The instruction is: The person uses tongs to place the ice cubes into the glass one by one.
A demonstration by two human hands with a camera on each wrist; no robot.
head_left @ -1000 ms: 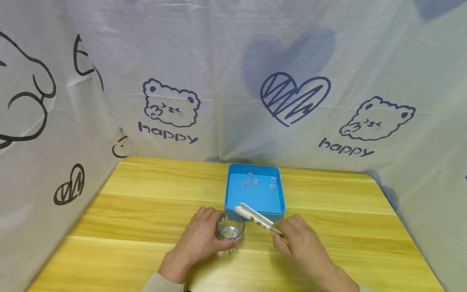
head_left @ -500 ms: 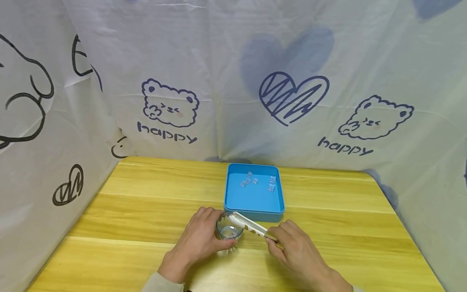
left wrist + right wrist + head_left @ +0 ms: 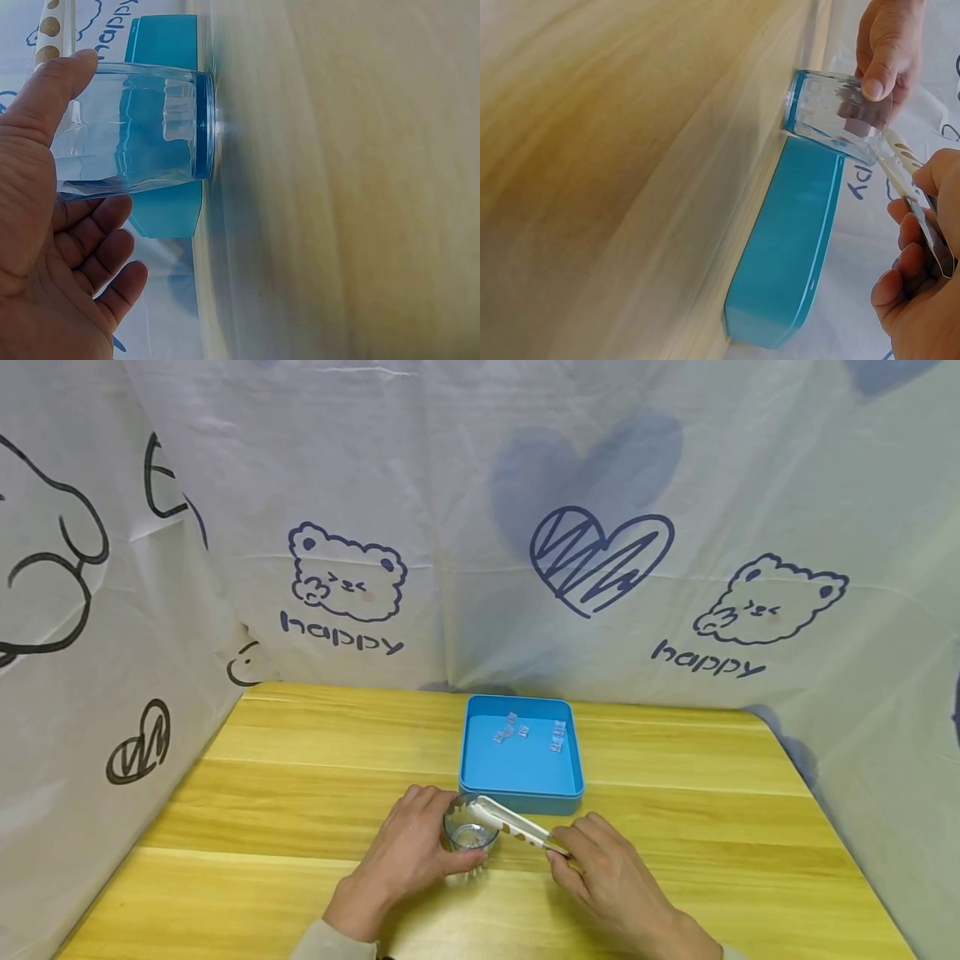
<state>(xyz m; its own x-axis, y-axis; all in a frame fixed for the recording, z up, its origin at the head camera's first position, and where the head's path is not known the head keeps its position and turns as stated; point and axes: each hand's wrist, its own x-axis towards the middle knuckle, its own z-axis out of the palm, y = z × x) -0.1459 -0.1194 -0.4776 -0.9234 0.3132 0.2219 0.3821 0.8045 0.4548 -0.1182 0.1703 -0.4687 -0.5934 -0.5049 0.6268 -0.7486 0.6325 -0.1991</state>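
Observation:
My left hand holds a clear drinking glass near its rim, thumb on one side and fingers on the other. The glass stands upright on the table; something clear shows at its bottom, hard to make out. My right hand grips a pair of white-tipped tongs with gold spots. Their tips reach over the rim into the mouth of the glass; whether anything is between them I cannot tell. Just behind the glass sits a blue tray with several clear cubes in it.
The wooden table carries the glass and tray. A white cloth with bear and heart drawings hangs along the back and sides. The tray's front wall stands close to the glass.
My right hand has moved left and slightly down, bringing the tong tips from beside the rim into the glass's mouth. Over the last half second both hands barely move. The cubes stay put.

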